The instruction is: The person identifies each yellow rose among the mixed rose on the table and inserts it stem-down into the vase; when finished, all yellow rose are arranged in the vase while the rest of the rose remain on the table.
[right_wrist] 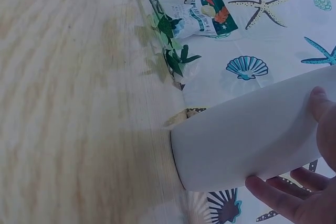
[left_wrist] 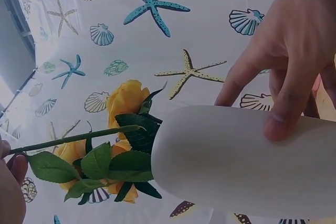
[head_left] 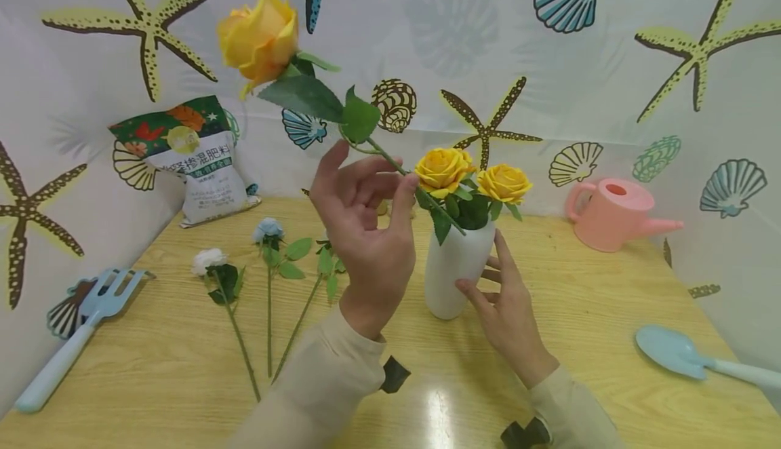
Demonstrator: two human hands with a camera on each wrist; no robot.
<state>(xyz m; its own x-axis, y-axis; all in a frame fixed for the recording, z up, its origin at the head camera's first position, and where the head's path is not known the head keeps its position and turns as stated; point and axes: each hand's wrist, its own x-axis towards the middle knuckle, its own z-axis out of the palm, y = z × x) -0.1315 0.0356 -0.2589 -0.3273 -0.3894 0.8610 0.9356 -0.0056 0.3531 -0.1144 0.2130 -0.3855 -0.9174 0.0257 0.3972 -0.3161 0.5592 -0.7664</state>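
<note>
My left hand (head_left: 375, 232) pinches the green stem of a yellow rose (head_left: 261, 36) between thumb and fingers. The bloom points up and left, and the stem's cut end lies near the mouth of a white vase (head_left: 444, 276). In the left wrist view that stem (left_wrist: 73, 139) crosses in front of leaves, its tip just short of the rim. My right hand (head_left: 509, 313) grips the vase's right side, thumb in front and fingers round the back. Two yellow roses (head_left: 442, 171) stand in the vase, which rests on the wooden table (head_left: 586, 300).
Left of the vase lie a white flower (head_left: 209, 261), a blue flower (head_left: 268, 230) and another green stem (head_left: 299, 330). A fork (head_left: 110, 296) and a fertilizer bag (head_left: 210, 178) are farther left. Rightward are a pink watering can (head_left: 613, 215) and a light-blue trowel (head_left: 674, 353).
</note>
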